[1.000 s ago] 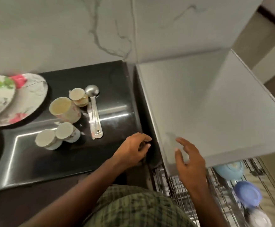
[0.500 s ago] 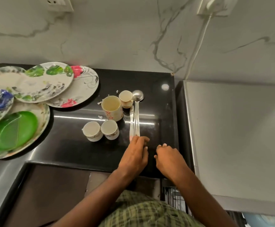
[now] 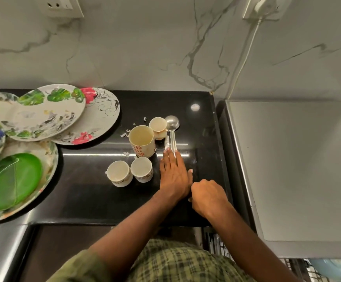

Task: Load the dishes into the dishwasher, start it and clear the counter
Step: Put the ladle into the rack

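The left hand lies flat on the black counter with its fingers straight and close together, and the fingertips cover the near end of the ladle. The fingers press on the handle but do not curl round it, so nothing is held yet. The ladle lies straight ahead of these fingers: its long axis runs away from the person, the bowl at the far end, the handle end under the fingertips. A second, smaller piece of cutlery seems to lie along its left side, but it is too blurred to name. Just to the left of the fingers stands the tall cup, with a small cup beyond it touching the ladle, and two more small cups are beside the left knuckles. The right hand rests near the left wrist, its fingers curled under; it seems to hold nothing, but the palm side is hidden. So the left hand is the nearer one to the ladle, and I judge that it needs to slide or pinch the handle to lift it. Compared with half a second ago, the left fingers have moved further up along the handle and are now flatter, while the right hand stayed almost in the same place, just behind.
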A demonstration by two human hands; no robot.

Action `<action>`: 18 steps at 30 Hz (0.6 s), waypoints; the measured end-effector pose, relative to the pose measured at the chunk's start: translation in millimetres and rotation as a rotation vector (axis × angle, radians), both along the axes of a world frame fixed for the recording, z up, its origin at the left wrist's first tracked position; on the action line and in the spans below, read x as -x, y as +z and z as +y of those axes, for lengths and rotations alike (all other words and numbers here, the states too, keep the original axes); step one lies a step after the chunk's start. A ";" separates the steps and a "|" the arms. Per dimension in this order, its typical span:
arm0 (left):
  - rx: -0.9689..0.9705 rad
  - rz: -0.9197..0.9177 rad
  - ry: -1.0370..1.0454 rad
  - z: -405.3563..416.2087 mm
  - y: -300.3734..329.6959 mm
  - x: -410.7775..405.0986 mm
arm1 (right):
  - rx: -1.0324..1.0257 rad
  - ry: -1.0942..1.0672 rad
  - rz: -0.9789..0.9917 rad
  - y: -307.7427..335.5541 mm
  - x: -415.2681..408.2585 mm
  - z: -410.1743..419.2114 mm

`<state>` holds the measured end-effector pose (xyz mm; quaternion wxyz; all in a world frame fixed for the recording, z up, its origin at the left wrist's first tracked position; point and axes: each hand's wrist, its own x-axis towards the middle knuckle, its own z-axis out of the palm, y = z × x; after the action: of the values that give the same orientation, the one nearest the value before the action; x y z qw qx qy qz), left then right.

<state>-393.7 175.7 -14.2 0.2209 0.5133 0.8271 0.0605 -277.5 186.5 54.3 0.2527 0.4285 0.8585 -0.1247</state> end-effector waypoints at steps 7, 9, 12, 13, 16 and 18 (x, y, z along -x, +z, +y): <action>-0.069 0.029 -0.278 -33.7 -17.5 1.2 | -0.072 -0.106 0.047 -12.6 -9.4 -14.6; -0.119 -0.019 -0.334 -42.3 -17.7 1.4 | -0.080 -0.187 0.092 -12.2 -14.1 -18.8; -0.248 -0.241 -0.322 -51.4 -14.6 5.1 | -0.102 -0.301 0.191 -9.6 -21.9 -18.4; -0.290 -0.334 -0.282 -53.3 -12.6 7.9 | -0.119 -0.341 0.228 -9.5 -23.0 -16.7; -0.353 -0.582 -0.129 -59.0 -2.7 17.2 | -0.154 -0.499 0.354 -10.3 -16.9 -10.4; -0.403 -0.703 -0.077 -64.4 0.6 21.2 | -0.174 -0.553 0.416 -13.8 -6.1 -6.5</action>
<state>-414.9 111.3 -13.6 0.3875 0.5249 0.6529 0.3847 -271.4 180.0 40.6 -0.0082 0.6299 0.7506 -0.1992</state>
